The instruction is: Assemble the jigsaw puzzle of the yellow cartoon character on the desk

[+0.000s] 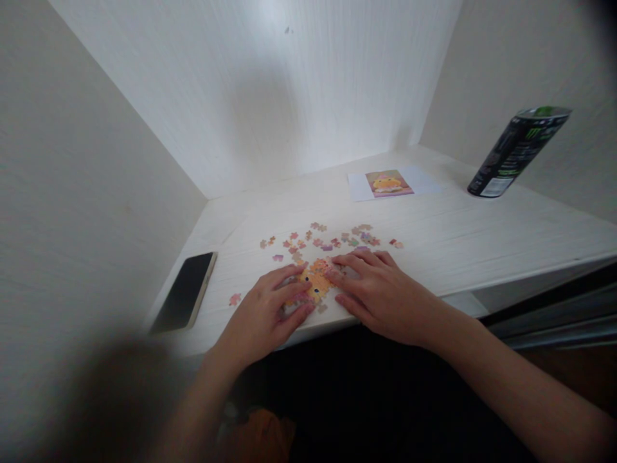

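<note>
Near the table's front edge lies a partly joined jigsaw puzzle (317,281), yellow and orange with two dark eye spots. My left hand (270,307) rests on its left side, fingers spread and fingertips touching the pieces. On the right side, my right hand (380,288) lies with its fingers apart, fingertips on the joined pieces. Parts of the puzzle are hidden under both hands. Just beyond them, loose puzzle pieces (294,244) in pink, purple, green and tan are scattered. One pink puzzle piece (234,299) sits apart, left of my left hand.
A phone (186,292) lies at the left edge of the white table (270,209). Toward the back is a printed picture (389,183) of a yellow figure on white paper. A tall black can (515,154) stands at the right. Walls enclose the back and sides.
</note>
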Demonstrator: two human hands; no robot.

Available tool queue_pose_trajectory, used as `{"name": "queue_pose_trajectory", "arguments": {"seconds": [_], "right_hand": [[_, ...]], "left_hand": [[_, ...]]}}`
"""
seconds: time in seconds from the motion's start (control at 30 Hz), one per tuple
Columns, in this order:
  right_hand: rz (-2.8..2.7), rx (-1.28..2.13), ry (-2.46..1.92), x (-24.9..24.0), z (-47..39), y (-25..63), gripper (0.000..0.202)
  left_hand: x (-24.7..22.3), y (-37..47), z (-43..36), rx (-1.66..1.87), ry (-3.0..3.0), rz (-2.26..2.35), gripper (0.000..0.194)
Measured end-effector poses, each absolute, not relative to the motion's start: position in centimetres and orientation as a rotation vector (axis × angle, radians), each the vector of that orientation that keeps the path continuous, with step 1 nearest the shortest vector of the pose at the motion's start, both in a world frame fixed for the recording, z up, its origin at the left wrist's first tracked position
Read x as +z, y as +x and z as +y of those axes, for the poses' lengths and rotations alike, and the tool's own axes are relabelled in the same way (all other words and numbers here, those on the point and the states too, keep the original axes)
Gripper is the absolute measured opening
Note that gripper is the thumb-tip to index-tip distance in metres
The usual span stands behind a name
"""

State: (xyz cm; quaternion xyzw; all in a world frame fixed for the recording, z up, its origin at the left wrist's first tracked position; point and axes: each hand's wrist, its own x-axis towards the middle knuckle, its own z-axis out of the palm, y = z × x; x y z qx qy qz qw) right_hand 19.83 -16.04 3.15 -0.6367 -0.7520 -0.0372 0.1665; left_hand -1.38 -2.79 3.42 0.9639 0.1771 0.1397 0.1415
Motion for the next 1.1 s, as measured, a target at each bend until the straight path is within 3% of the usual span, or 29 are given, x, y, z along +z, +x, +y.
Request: {"name": "queue_pose_trajectory", "arguments": {"seconds": [1.1], "right_hand": [[-2.21,-0.187,-1.814,3.36,-15.81,19.89,0.037]], "left_hand": [[3.85,-1.28,-3.21,0.295,2.923,0.424,0.037]]}}
